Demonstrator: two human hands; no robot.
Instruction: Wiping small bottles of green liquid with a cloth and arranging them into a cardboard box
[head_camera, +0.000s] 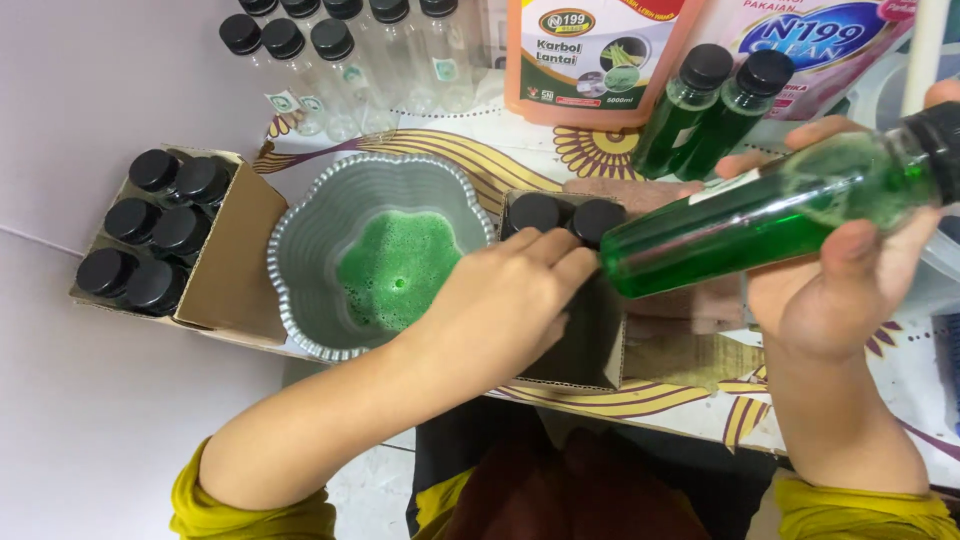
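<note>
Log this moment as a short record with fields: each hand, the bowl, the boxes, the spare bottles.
Right hand: holds a capped bottle of green liquid, tilted nearly flat.
Left hand: fingers at the small open box, next to two black-capped bottles.
Bowl: grey, scalloped, with foamy green liquid.
Left box: six black-capped bottles.
Back: empty clear bottles; two filled green bottles.

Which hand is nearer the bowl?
Left. The left hand sits against the bowl at its right rim; the right hand is far off to its right, holding a green bottle.
</note>
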